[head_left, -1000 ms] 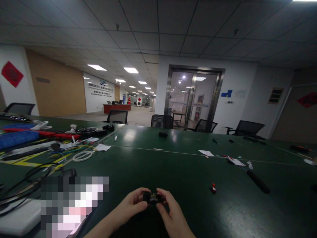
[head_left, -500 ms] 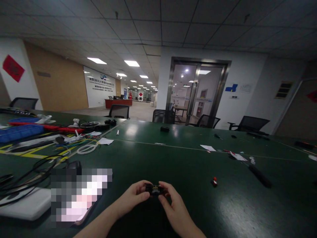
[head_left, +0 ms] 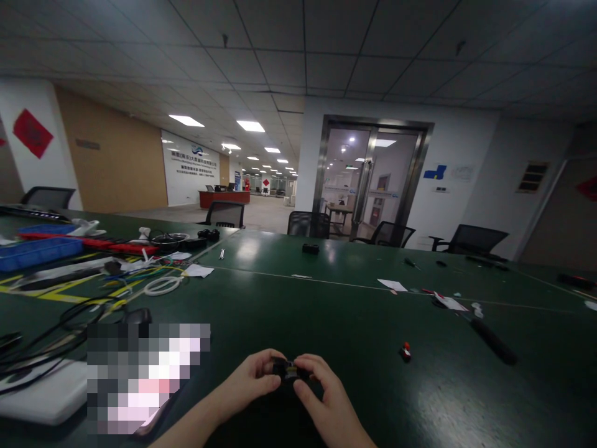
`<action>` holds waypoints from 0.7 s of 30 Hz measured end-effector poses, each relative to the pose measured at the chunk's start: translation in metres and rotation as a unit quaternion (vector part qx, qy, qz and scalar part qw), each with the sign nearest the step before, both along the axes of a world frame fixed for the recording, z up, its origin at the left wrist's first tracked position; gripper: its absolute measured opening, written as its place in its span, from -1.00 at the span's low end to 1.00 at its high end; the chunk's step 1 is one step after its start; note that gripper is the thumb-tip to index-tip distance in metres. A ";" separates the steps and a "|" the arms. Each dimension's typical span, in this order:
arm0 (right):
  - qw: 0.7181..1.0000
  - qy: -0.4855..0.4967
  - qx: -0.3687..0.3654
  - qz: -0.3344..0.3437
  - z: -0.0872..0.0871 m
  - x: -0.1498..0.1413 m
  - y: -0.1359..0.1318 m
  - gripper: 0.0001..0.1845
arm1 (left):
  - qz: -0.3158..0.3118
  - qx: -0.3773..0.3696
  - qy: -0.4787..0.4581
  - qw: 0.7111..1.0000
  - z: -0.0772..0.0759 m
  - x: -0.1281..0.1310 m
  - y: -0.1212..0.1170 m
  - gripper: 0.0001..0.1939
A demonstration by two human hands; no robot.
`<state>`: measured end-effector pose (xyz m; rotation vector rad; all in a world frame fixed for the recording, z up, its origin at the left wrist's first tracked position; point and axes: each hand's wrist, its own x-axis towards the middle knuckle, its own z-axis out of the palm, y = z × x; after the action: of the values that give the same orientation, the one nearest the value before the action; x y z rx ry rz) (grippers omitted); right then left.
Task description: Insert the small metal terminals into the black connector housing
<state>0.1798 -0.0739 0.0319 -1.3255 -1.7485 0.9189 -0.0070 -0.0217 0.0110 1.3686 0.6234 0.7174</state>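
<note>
Between my two hands is a small black object [head_left: 290,371] with a yellowish part in its middle; its kind is too small and dark to make out. My left hand [head_left: 254,378] pinches its left end between thumb and fingers. At the other end, my right hand [head_left: 321,384] grips it the same way. The fingertips hide both ends of it. It is held just over the green table [head_left: 354,336], near the front edge. A small red and white item [head_left: 405,352] lies on the table to the right of my right hand.
To the left lie a phone-like thing with a blurred screen [head_left: 163,373], a white box [head_left: 46,392], tangled cables and a blue tray [head_left: 41,252]. A black block [head_left: 310,248] sits farther back. A black-handled tool [head_left: 492,340] and paper scraps [head_left: 392,285] lie at right.
The whole view has shifted slightly, so everything appears a little lower. Both hands still hold the black object, which seems turned a little between the fingers.
</note>
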 end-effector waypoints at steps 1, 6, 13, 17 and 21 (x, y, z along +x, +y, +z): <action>1.000 0.004 0.004 0.002 -0.001 0.000 0.000 -0.67 | 0.000 0.000 0.001 1.000 0.000 0.001 0.000 -0.62; 0.999 0.010 0.042 0.017 -0.007 0.001 0.001 -0.71 | 0.008 0.007 0.013 1.000 0.000 0.003 -0.001 -0.61; 0.999 -0.008 0.024 0.021 -0.003 -0.001 0.000 -0.77 | 0.008 0.014 0.013 1.000 0.001 0.001 -0.002 -0.67; 0.999 -0.003 0.024 0.022 -0.001 -0.003 -0.001 -0.78 | 0.005 0.022 0.019 1.000 0.001 0.000 -0.002 -0.70; 1.000 0.002 0.025 0.004 -0.001 -0.006 -0.002 -0.79 | 0.005 0.026 0.023 0.999 0.003 -0.001 -0.002 -0.71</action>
<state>0.1741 -0.0757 0.0313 -1.2834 -1.7645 0.8761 -0.0080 -0.0235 0.0138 1.4344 0.6519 0.7178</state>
